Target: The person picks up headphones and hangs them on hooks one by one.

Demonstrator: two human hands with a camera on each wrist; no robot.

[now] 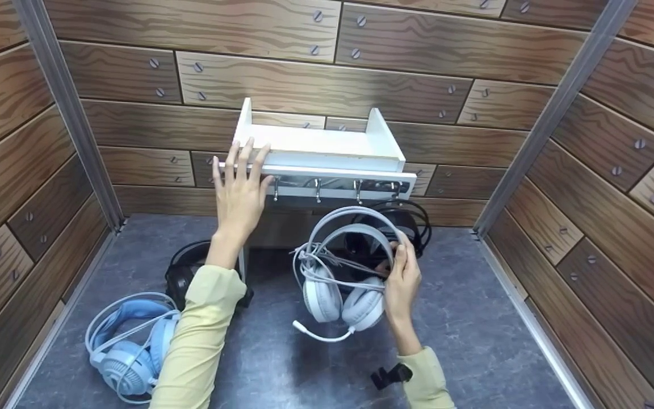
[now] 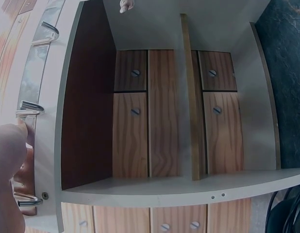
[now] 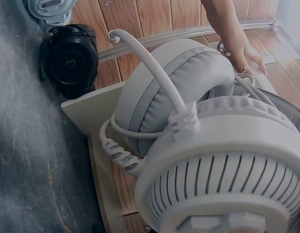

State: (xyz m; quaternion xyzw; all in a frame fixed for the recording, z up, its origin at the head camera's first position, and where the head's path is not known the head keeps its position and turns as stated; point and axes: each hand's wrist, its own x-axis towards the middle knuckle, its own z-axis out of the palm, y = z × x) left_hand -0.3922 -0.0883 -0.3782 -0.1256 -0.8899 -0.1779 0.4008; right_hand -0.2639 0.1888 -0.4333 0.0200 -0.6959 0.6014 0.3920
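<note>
My right hand (image 1: pixel 403 278) grips a white headset (image 1: pixel 321 298) by the right side of its headband, in front of the rack's hooks. Its cable is bundled across the band, and its microphone boom (image 3: pixel 150 73) sticks out from an ear cup. My left hand (image 1: pixel 239 199) rests with spread, straight fingers on the left end of a white rack (image 1: pixel 315 161). In the left wrist view the thumb (image 2: pixel 9 170) lies beside the rack's metal hooks (image 2: pixel 31 107). A row of such hooks runs along the rack's front board.
A black headset (image 1: pixel 401 224) with looped cable is at the rack's right end, partly covered by the white one. Another black headset (image 1: pixel 182 278) and a light blue headset (image 1: pixel 128 366) lie on the dark floor (image 1: pixel 486 341) at left. Wood-patterned walls (image 1: pixel 395 79) enclose the space.
</note>
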